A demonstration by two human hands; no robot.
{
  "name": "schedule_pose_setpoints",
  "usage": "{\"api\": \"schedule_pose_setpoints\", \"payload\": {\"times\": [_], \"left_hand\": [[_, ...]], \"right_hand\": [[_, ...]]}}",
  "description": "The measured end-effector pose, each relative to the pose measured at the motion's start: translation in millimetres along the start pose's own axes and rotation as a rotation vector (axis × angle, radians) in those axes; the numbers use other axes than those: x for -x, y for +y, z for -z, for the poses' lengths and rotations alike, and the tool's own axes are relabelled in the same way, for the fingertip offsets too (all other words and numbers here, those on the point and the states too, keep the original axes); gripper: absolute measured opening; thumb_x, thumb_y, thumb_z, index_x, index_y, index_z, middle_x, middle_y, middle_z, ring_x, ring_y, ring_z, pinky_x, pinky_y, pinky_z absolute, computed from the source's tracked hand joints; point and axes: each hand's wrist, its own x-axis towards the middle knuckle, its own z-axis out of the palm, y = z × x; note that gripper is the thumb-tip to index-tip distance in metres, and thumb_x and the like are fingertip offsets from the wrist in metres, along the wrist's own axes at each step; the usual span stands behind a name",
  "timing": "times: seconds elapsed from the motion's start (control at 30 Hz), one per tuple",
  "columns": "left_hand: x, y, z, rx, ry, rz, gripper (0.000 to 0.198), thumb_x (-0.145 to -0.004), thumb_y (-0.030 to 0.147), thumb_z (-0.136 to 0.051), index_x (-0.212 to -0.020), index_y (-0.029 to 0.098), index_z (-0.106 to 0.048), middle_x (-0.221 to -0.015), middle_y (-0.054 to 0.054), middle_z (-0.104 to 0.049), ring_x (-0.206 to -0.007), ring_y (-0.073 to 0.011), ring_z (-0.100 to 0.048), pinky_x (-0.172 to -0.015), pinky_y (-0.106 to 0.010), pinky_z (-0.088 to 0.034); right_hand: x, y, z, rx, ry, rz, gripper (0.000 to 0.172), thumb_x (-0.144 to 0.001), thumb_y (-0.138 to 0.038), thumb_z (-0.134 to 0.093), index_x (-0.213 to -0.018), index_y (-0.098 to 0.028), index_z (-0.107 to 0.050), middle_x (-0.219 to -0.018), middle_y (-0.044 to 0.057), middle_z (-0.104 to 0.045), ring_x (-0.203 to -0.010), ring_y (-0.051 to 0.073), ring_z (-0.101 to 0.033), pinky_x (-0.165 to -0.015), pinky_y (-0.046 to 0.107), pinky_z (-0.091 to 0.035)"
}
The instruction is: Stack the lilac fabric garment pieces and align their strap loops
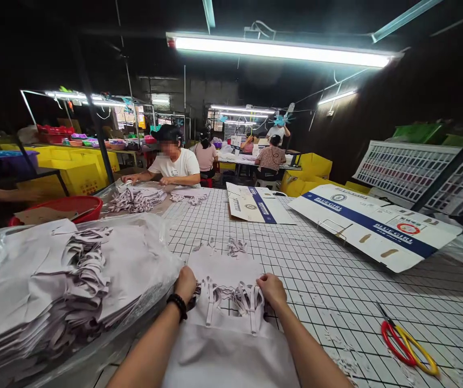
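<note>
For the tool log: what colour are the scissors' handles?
Red and yellow: scissors lie on the gridded table, head view.

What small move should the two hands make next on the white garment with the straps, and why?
Probably draw the straps straight and flat. Both the left hand and right hand rest at the top edge of the white garment, and the straps between them lie bunched and tangled.

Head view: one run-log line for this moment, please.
left hand on white garment | right hand on straps | scissors lying right
</note>
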Motion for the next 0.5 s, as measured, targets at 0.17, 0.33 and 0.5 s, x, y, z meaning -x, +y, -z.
{"api": "schedule_pose_setpoints", "payload": {"times": [0.17,0.33,0.5], "left_hand": [[-12.5,-8.5,-8.2,-0.044,0.035,0.072,0.02,-0.087,0.015,-0.042,-0.099,0.01,-0.058,-0.098,-0.017,-0.066,-0.092,-0.0235,-0.064,-0.073,-0.031,-0.046],[-15.8,-9.2,-12.5,-0.006,0.055,0.077,0.019,-0.086,0.015,-0.044,-0.101,0.015,-0.056,-0.101,-0.013,-0.067,-0.089,-0.0201,-0.066,-0.074,-0.028,-0.047],[-21.7,-8.8,-16.9,-0.041,0.042,-0.002,0.018,-0.083,0.012,-0.042,-0.08,0.02,-0.058,-0.091,-0.008,-0.069,-0.09,-0.0184,-0.066,-0.077,-0.026,-0.047]], "right_hand": [[-3.7,-1.8,-0.1,0.01,0.005,-0.081,0.015,-0.071,-0.025,-0.058,-0.085,-0.021,-0.061,-0.099,0.008,-0.07,-0.092,0.022,-0.064,-0.062,0.026,-0.041],[-9.7,3.6,-4.1,-0.04,0.001,-0.052,0.013,-0.069,-0.014,-0.052,-0.077,-0.022,-0.059,-0.089,0.006,-0.071,-0.085,0.019,-0.066,-0.063,0.025,-0.043],[-34.2,18.1,-26.4,-0.022,0.085,-0.014,0.019,-0.065,-0.007,-0.049,-0.07,-0.024,-0.056,-0.085,0.005,-0.071,-0.084,0.019,-0.068,-0.068,0.027,-0.048]]}}
